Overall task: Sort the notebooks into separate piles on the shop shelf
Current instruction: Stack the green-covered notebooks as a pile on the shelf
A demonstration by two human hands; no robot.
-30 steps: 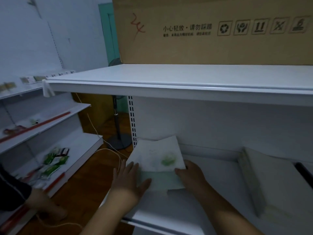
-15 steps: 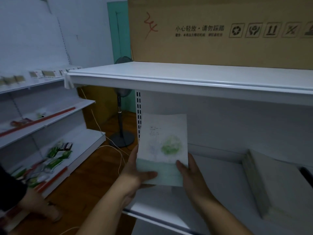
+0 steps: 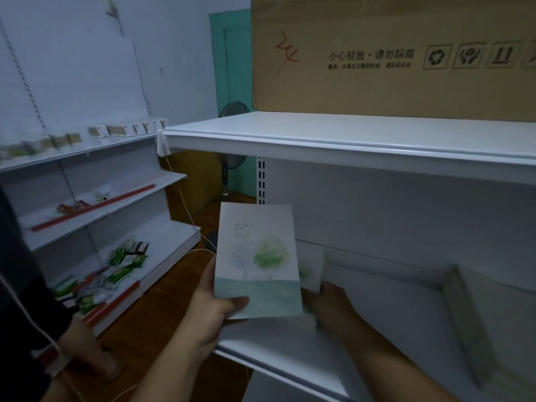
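My left hand (image 3: 213, 311) grips a notebook (image 3: 256, 259) with a pale cover, a green tree and a teal band, held upright in front of the white shop shelf (image 3: 290, 352). Behind it stands a second notebook (image 3: 310, 268) of the same look, mostly hidden, and my right hand (image 3: 330, 300) holds its lower edge just above the shelf. A pile of pale notebooks (image 3: 493, 323) lies on the shelf at the right.
An upper shelf (image 3: 348, 140) juts out overhead, carrying a big cardboard box (image 3: 391, 53). Left stands another shelf unit (image 3: 95, 198) with small packets. Another person's arm (image 3: 87, 349) reaches low at the left. A standing fan (image 3: 232, 146) and a cable sit on the floor behind.
Both hands lifted the notebooks off the shelf and stood them upright. They have now split: the left hand holds the front one, the right holds one behind it.
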